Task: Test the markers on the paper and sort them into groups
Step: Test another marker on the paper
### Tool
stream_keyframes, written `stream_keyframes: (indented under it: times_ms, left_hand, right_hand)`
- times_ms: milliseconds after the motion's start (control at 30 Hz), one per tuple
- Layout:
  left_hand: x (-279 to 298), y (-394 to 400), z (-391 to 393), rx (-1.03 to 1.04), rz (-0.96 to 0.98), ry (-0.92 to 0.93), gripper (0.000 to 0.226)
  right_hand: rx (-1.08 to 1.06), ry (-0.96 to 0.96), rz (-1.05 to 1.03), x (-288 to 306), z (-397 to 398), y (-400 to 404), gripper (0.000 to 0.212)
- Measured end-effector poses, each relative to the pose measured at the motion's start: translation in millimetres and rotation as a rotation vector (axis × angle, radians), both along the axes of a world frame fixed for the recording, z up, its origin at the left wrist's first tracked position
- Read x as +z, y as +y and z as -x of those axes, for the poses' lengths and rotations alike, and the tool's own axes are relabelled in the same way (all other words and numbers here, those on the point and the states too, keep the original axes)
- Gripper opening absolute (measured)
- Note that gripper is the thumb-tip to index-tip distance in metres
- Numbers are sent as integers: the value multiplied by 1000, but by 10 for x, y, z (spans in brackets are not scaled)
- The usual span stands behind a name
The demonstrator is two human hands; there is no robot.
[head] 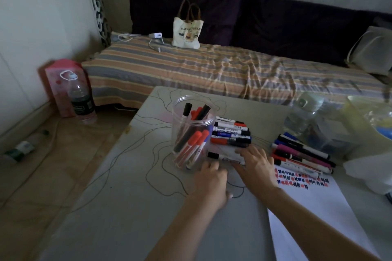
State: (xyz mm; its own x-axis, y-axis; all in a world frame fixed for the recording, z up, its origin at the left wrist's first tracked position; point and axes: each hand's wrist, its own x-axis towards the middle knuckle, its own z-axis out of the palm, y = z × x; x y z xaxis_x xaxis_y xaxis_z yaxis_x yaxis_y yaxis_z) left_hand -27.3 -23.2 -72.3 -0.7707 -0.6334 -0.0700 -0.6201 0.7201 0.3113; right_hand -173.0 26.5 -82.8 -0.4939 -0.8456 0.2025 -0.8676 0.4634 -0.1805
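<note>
Both bare forearms reaching forward, converging near the middle. Left hand (209, 178) palm down, fingers curled loosely, knuckles up. Right hand (255, 165) just beside it, palm down, fingers spread flat and pointing left, wrist angled inward.

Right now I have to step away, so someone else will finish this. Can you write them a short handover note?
Left hand: at the clear jar's base, grip unclear.
Right hand: fingers on a black-capped marker lying on the table.
Done: two groups, one stack behind the hands, one by the paper; test marks on the paper.
Left: the jar's markers.
</note>
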Motion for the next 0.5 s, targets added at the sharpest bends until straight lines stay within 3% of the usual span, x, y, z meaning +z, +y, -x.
stream_keyframes:
  times_ms: [133,233,333,433,500]
  left_hand:
    - [16,75,20,4,-9,-82,59]
    - [34,152,46,15,-59,-88,60]
    - [160,235,126,118,-322,140,60]
    - [353,411,251,208,-742,442,54]
    - [434,550,325,217,-850,562,45]
  right_hand:
    - [-6,-51,36,81,-10,88,26]
    - [13,-228,141,281,60,358,21]
    - [14,-386,202,393,80,780,3]
    - [5,-559,184,323,60,1129,15]
    - [-37,-711,140,294,82,1265,15]
